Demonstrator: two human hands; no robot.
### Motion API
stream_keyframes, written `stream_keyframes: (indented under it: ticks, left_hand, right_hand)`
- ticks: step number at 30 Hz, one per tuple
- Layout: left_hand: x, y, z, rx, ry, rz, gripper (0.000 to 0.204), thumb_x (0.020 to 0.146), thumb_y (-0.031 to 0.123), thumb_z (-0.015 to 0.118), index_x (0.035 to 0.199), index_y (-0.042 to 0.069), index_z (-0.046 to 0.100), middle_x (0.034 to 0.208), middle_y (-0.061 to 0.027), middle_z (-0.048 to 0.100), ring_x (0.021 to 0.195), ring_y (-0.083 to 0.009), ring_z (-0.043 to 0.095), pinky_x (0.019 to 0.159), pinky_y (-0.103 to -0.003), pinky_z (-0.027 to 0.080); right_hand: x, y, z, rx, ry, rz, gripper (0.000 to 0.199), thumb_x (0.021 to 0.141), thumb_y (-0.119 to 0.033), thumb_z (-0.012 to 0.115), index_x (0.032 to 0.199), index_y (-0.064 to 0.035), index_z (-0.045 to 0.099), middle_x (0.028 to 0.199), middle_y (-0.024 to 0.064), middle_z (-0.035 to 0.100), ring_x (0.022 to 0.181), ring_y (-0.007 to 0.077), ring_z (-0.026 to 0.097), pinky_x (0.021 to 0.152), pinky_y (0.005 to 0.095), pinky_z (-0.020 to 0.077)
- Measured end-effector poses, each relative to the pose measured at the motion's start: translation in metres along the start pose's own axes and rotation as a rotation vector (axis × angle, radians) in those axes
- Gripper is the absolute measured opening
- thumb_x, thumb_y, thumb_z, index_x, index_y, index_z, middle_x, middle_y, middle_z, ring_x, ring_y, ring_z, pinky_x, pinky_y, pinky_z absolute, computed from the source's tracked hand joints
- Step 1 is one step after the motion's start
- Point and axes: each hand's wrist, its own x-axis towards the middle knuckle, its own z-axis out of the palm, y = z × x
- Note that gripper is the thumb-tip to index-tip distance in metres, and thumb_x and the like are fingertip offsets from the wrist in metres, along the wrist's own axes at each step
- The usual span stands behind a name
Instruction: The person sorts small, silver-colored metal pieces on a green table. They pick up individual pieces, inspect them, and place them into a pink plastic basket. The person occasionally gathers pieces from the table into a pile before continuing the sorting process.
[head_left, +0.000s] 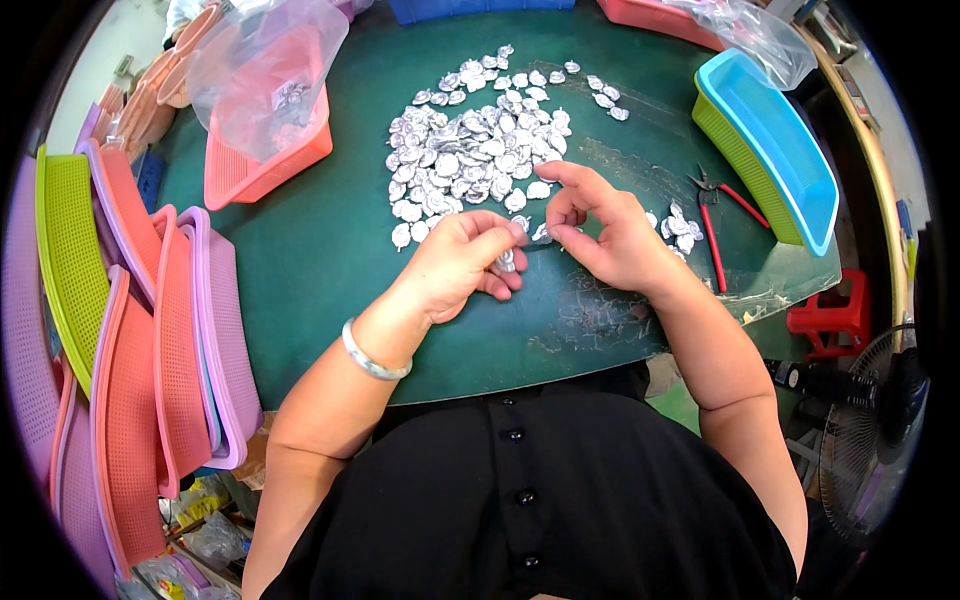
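My left hand is closed with a small silver metal charm showing between its curled fingers. Its thumb and forefinger pinch at what looks like another piece. Just to the right, my right hand has its fingertips pressed together on a small silver charm, close to the left fingertips. Beyond both hands spreads a heap of flat silver charms, rounded with a small stem. A smaller group of the same charms lies right of my right hand.
Red-handled pliers lie open on the green table. A blue-and-green basket stands at the right. A pink basket with a plastic bag is at the left, near stacked coloured baskets. A red stool and a fan are at the right.
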Motion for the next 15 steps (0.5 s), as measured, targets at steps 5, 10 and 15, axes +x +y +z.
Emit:
stream_keyframes:
  ticks: [5,10,15]
  left_hand:
    - [-0.002,-0.001,0.003,-0.053,-0.080,-0.086,0.019,0.088,0.019,0.058,0.094,0.001,0.059,0.077,-0.0075,0.062,0.061,-0.0132,0.060,0.052,-0.021,0.049]
    - [0.002,-0.004,0.000,-0.114,-0.026,0.000,0.017,0.086,0.015,0.061,0.095,0.001,0.058,0.078,-0.0076,0.062,0.063,-0.0131,0.061,0.053,-0.021,0.049]
    - [0.002,-0.005,-0.001,-0.110,-0.038,0.020,0.016,0.086,0.014,0.061,0.096,0.001,0.057,0.079,-0.0077,0.062,0.064,-0.0134,0.061,0.055,-0.022,0.051]
  right_hand:
    - [0.000,0.000,0.004,0.038,0.010,-0.112,0.051,0.075,0.009,0.057,0.122,-0.0057,0.047,0.076,0.0038,0.057,0.071,0.0134,0.056,0.066,0.0262,0.0464]
    - [0.002,0.006,-0.001,0.098,0.036,-0.077,0.051,0.075,0.009,0.057,0.122,-0.0064,0.048,0.082,0.0047,0.060,0.075,0.0136,0.057,0.071,0.0268,0.0469]
    - [0.003,0.008,-0.007,-0.312,-0.031,-0.021,0.046,0.073,0.007,0.057,0.118,-0.0050,0.051,0.087,0.0082,0.063,0.085,0.0236,0.057,0.076,0.0336,0.0466]
